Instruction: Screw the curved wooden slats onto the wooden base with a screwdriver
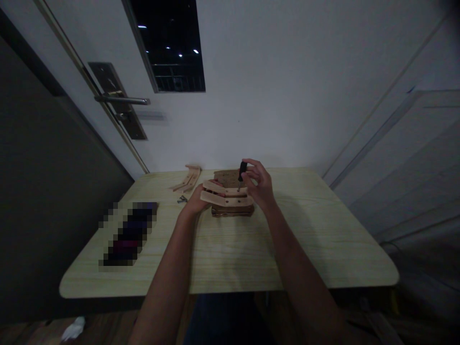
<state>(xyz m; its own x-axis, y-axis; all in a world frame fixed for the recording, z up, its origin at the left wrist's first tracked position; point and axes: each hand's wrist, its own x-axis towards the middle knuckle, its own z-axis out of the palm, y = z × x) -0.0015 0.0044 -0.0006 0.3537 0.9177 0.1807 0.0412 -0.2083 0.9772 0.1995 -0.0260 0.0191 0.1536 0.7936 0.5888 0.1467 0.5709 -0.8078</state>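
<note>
My right hand (259, 184) is closed around a screwdriver with a black handle (243, 168). The screwdriver is tilted slightly, its tip down at a hole or screw in the far strip of a light wooden piece (215, 197). This piece has two bent parallel strips with dark holes and lies over a brown cardboard stack (233, 211). At its left end my left hand (199, 199) grips the piece, its fingers partly hidden beneath the strips. Several small metal screws (182, 199) lie left of my left hand. Behind them rests a similar wooden piece (187, 179).
The pale wooden table (305, 249) stands against a white door (269, 96) with a lever handle (124, 100) and a dark window (176, 48). A blurred-out dark object (131, 235) lies on the table's left side. A crumpled white item (74, 329) is on the floor.
</note>
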